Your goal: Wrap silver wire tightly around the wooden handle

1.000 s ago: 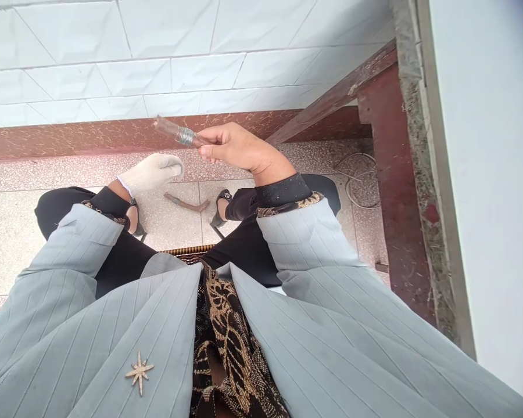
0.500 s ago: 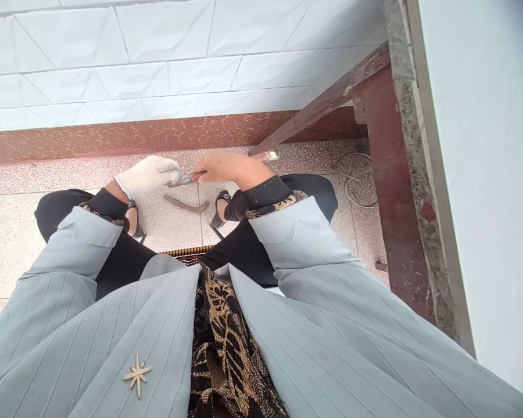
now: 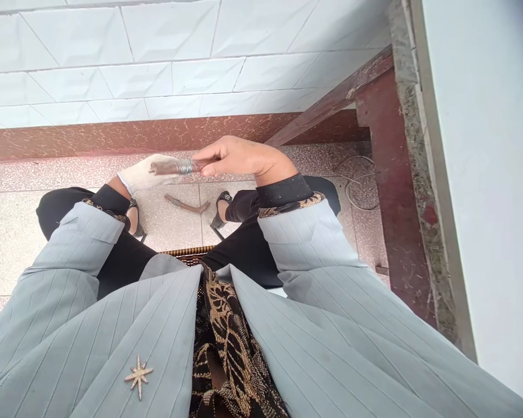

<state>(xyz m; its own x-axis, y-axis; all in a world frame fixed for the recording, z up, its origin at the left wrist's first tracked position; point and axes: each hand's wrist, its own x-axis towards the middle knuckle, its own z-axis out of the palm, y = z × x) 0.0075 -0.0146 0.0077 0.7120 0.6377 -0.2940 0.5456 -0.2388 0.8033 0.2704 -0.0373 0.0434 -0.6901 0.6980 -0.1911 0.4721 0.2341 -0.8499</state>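
Observation:
My right hand (image 3: 244, 158), bare, is closed on a reddish-brown stick (image 3: 163, 168), its thumb and fingers pinching it from the right. Several turns of thin silvery wire (image 3: 186, 166) are wound tightly round the stick just left of my fingertips. My left hand (image 3: 142, 181) wears a white knit glove and lies behind the stick's left end. Its fingers are mostly hidden there, and I cannot see whether they grip anything. A bent brown stick (image 3: 186, 204) lies on the floor below, between my shoes.
A white tiled wall (image 3: 169, 40) with a red-brown skirting (image 3: 126, 136) rises ahead. To the right stand a dark red wooden frame (image 3: 387, 174) and a white tabletop (image 3: 483, 174). A loop of pale cable (image 3: 357, 186) lies on the speckled floor beside it.
My right hand has shifted right, and the stick's left end now shows in front of my gloved hand. The gloved fingers, seen curled near the wire before, have moved behind the stick.

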